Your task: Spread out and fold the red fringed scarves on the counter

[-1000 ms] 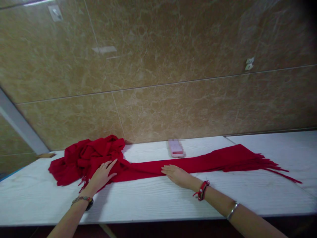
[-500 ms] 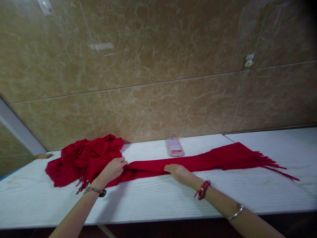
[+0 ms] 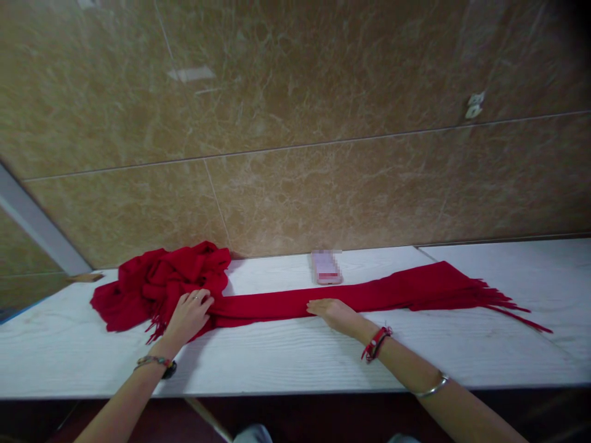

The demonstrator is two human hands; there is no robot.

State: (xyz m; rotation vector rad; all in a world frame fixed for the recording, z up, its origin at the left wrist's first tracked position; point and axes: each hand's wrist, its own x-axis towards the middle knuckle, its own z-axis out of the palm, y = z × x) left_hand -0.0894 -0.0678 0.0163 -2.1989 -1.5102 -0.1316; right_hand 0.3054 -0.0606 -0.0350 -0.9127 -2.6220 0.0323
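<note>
A red fringed scarf point(image 3: 272, 306) lies along the white table. Its right part is folded into a long narrow strip that ends in loose tassels, while its left part is heaped up in crumples. My left hand point(image 3: 190, 312) is at the place where the strip meets the heap, fingers curled and closed on the fabric; the fingertips are partly hidden. Farther right, my right hand point(image 3: 335, 315) rests on the strip near its front edge, fingers stretched out and pressing flat on the cloth.
A phone point(image 3: 327, 268) lies behind the strip, close to the marbled tile wall point(image 3: 323, 191). A small brown piece point(image 3: 86, 278) sits at the table's back left corner. The white table point(image 3: 295, 363) has its front edge just before my forearms.
My left hand has slid left along the scarf, and the strip between my hands now lies flatter and smoother. My right hand stays at about the same place on the cloth.
</note>
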